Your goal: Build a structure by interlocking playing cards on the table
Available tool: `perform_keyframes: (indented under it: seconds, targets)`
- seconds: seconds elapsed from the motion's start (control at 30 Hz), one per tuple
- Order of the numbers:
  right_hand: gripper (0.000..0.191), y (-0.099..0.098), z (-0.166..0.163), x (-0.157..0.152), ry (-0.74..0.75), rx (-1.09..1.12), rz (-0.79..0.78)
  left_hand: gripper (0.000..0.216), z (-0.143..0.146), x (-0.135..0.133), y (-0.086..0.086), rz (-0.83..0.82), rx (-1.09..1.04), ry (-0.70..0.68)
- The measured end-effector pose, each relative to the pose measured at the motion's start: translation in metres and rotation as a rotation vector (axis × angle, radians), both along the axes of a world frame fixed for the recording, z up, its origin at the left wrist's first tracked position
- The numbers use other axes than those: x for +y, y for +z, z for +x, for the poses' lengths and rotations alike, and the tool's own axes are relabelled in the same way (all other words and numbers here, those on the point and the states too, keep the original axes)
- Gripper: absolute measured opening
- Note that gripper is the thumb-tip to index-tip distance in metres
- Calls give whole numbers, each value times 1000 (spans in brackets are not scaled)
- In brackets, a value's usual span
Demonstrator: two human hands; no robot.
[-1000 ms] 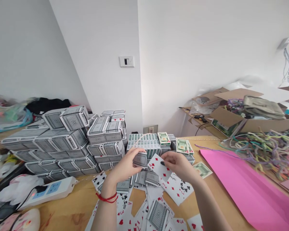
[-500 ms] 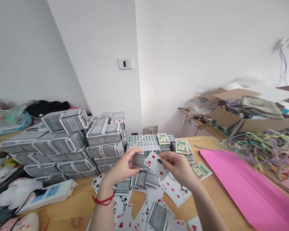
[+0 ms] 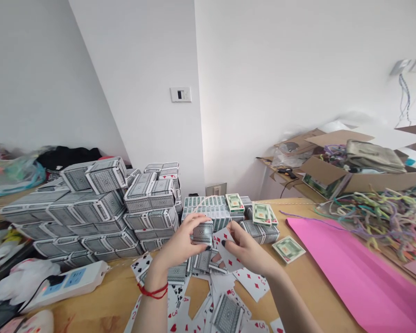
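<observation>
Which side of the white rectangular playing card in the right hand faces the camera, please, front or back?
Front: red diamonds show on the white rectangular playing card held in the right hand.

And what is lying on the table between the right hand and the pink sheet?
In the head view, what looks like a green card box lies flat on the table, between the right hand and the pink sheet.

You hold a small grey-patterned card block (image 3: 204, 232); just beside it, your white diamonds card (image 3: 231, 262) tilts, face showing.
</observation>
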State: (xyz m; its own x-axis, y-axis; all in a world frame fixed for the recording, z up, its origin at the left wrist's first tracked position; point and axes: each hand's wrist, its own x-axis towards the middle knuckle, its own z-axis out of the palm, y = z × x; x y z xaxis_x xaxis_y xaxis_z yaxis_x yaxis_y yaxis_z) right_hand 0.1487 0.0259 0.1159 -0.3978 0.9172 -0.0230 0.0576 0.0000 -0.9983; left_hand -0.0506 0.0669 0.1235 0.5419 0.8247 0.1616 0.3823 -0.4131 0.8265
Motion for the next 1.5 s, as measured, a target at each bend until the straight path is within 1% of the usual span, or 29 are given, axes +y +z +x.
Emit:
perform_keyframes:
  seconds: [0.03, 0.07, 0.13, 0.2, 0.27, 0.37, 0.5, 0.67, 0.83, 1.0, 1.2, 1.5]
  targets:
    - [10, -1, -1, 0, 9, -19, 27, 52, -1, 0, 0, -1, 14, 16]
    - [12, -2, -1, 1, -16, -66, 94, 52, -2, 1, 0, -8, 24, 23]
    - [18, -4, -1, 2, -119, -202, 277, 51, -4, 1, 1, -35, 22, 11]
    - [23, -7, -1, 3, -215, -337, 413, 51, -6, 0, 3, -56, 7, -24]
    - [27, -7, -2, 4, -261, -433, 476, 51, -7, -1, 5, -64, 5, -53]
    - [29, -4, -4, 1, -272, -484, 534, 51, -6, -1, 7, -68, 4, -70]
    - [33, 1, -5, -1, -273, -517, 593, 49, -5, -2, 6, -91, 2, -71]
    - [33, 1, -3, 0, -272, -575, 642, 50, -4, -3, 7, -86, 38, -57]
    - [34, -3, -4, 1, -282, -602, 618, 47, -4, -3, 10, -76, 54, -51]
    - [33, -4, -3, 0, -291, -602, 615, 49, -3, -3, 9, -72, 67, -72]
    - [37, -2, -1, 1, -292, -673, 673, 51, -1, -5, 8, -63, 105, -101]
    - [38, -5, -2, 4, -248, -798, 779, 50, -1, -4, 8, -75, 92, -115]
